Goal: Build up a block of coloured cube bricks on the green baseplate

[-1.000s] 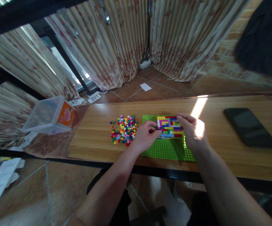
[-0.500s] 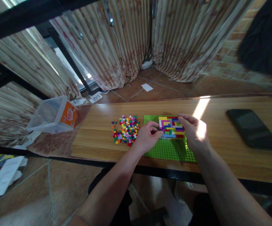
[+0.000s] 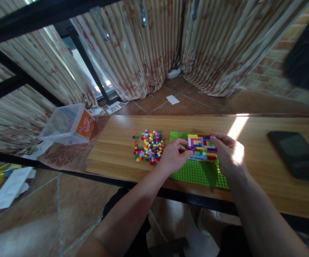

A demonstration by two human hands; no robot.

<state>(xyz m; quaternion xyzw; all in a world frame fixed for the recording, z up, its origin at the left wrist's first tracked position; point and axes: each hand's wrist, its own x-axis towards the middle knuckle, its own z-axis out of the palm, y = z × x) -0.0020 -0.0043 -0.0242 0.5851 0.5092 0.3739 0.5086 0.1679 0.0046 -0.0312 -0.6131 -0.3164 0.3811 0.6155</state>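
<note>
A block of multicoloured bricks rests on the far right part of a green baseplate on the wooden table. My left hand pinches the block's near left corner with its fingers curled. My right hand curls round the block's right edge, fingers over the far corner. A heap of small loose bricks in several colours lies just left of the baseplate, close to my left hand.
A dark phone lies on the table at the right. A clear plastic box with an orange label sits off the table's left end. Curtains hang behind; papers lie on the tiled floor.
Both hands stay on the brick block; only the view has shifted, so everything sits a little further right and lower in the picture.
</note>
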